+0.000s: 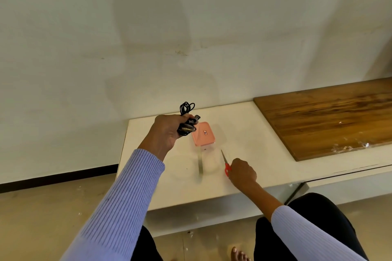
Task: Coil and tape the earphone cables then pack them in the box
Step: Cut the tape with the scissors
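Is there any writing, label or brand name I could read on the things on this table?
Small white sticker with dark marks on the pink box lid: too small and blurred to read.
Red-handled scissors, black earphone cables, wooden board: no text visible.
Nothing here can be read.

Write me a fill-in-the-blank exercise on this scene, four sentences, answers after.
1. The left hand grips a bundle of black ____.
2. The right hand rests on scissors with ____ handles.
3. The box has a lid coloured ____.
4. The wooden board lies to the ____ of the box.

Missing words: earphone cables; red; pink; right
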